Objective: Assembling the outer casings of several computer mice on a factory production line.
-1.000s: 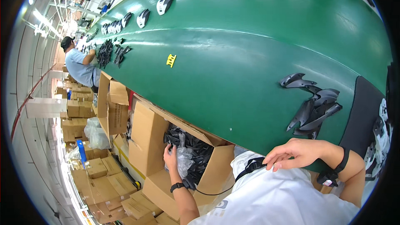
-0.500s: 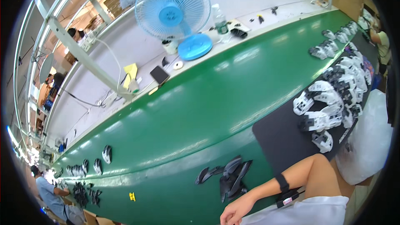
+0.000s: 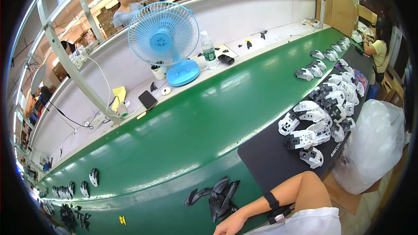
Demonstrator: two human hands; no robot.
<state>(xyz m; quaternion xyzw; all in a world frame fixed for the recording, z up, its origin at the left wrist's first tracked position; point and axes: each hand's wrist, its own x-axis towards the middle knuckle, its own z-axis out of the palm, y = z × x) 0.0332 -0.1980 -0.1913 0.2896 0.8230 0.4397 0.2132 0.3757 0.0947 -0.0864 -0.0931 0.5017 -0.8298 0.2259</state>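
- At the desk's (image 3: 191, 122) near edge: right hand (image 3: 231, 223), back upward, with fingertips out of view below; impossible to tell whether apart, together or clamped on anything.
- Around the right wrist: black strap (image 3: 271, 200).
- Left hand: outside the view, impossible to tell its state.
- Just beyond the right hand, near the same edge: black parts (image 3: 220, 204), curved and heaped, loose on the desk; hard to tell whether touching the hand.
- Along the near edge, right of the heap: dark mat (image 3: 261, 161), crowded on its right part with white shells (image 3: 320, 132).
- Toward the desk's right end: rows of pale shells (image 3: 314, 70).
- Toward the left end: two-tone covers (image 3: 94, 177), dark pile (image 3: 67, 215) and, nearer the heap, yellow piece (image 3: 123, 220).
- On the ledge along the far edge: blue fan (image 3: 162, 42), bottle (image 3: 209, 56), phone (image 3: 147, 100).
- Beside the mat, past the near edge: clear bag (image 3: 370, 143).
- Near the right end: person in yellow (image 3: 380, 52).
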